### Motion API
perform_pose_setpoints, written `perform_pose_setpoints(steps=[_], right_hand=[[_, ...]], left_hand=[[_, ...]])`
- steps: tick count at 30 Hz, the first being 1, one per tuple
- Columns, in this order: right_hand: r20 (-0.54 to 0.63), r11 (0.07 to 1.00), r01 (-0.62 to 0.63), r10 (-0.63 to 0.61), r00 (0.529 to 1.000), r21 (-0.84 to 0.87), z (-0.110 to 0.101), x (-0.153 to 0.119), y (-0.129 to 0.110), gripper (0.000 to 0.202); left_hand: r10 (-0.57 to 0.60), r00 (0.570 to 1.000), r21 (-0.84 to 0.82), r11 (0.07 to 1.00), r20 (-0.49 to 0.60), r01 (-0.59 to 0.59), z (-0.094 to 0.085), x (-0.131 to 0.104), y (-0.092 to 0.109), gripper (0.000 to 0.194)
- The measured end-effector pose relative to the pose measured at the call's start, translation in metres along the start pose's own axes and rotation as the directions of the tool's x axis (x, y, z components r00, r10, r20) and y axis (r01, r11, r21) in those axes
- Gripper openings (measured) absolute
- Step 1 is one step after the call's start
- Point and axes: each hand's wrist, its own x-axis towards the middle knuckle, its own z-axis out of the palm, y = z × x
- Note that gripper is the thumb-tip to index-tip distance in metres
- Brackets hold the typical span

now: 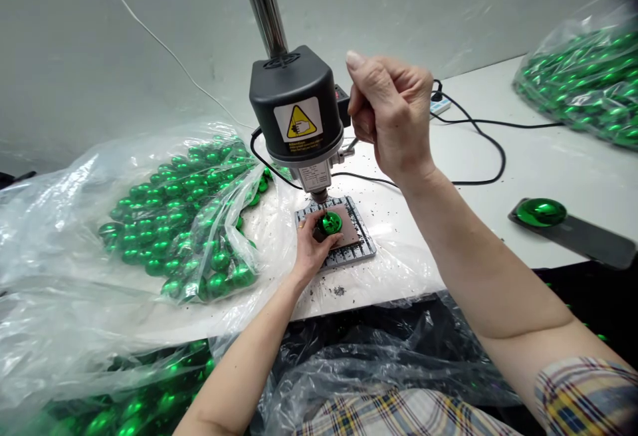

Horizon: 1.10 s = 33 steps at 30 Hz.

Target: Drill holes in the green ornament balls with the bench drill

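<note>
On the base plate (pixel 367 248) of a small bench drill press (pixel 296 80), a shiny green ball (pixel 331 223) sits under the chuck (pixel 319 195). My left hand (pixel 312 248) pinches this ball between thumb and fingers, a ring on one finger. Raised beside the black motor housing, my right hand (pixel 396 107) is closed in a fist. A metal lever (pixel 351 145) runs from the press's side toward that fist, which appears wrapped around its end; the grip itself is hidden. Dark shavings lie around the base.
A clear plastic bag of green balls (pixel 169 217) lies left, another bag (pixel 588 84) far right. More balls (pixel 134 409) are low at left. Right of my arm, a green ball (pixel 541 212) rests on a dark flat object (pixel 593 240). A black cable (pixel 478 123) crosses the table.
</note>
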Motion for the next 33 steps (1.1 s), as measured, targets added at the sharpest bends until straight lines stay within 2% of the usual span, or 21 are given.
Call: perform_pose_setpoints(steps=[10, 17, 23, 29, 33], right_hand=[[0.003, 0.989, 0.075, -0.075, 0.997, -0.125, -0.010, -0.025, 0.004, 0.059], [-0.011, 0.996, 0.066, -0.067, 0.998, -0.067, -0.008, -0.023, 0.001, 0.056], [-0.030, 0.997, 0.079, -0.079, 0.996, 0.003, -0.009, -0.034, -0.005, 0.054], [-0.073, 0.972, 0.179, -0.170, 0.983, 0.155, -0.009, -0.048, 0.001, 0.053], [-0.073, 0.975, 0.191, -0.184, 0.980, 0.109, -0.013, -0.058, 0.005, 0.049]], left_hand=[[-0.031, 0.999, -0.072, 0.997, -0.012, 0.030, 0.000, 0.000, -0.003, 0.059], [-0.045, 0.999, -0.050, 0.998, 0.003, 0.045, 0.000, 0.001, 0.008, 0.060], [-0.037, 0.999, -0.070, 0.997, 0.000, 0.037, 0.001, 0.002, 0.006, 0.060], [-0.034, 0.999, -0.061, 0.998, 0.002, 0.034, 0.000, 0.002, 0.007, 0.060], [-0.034, 0.999, -0.060, 0.998, 0.003, 0.035, 0.000, 0.001, 0.007, 0.059]])
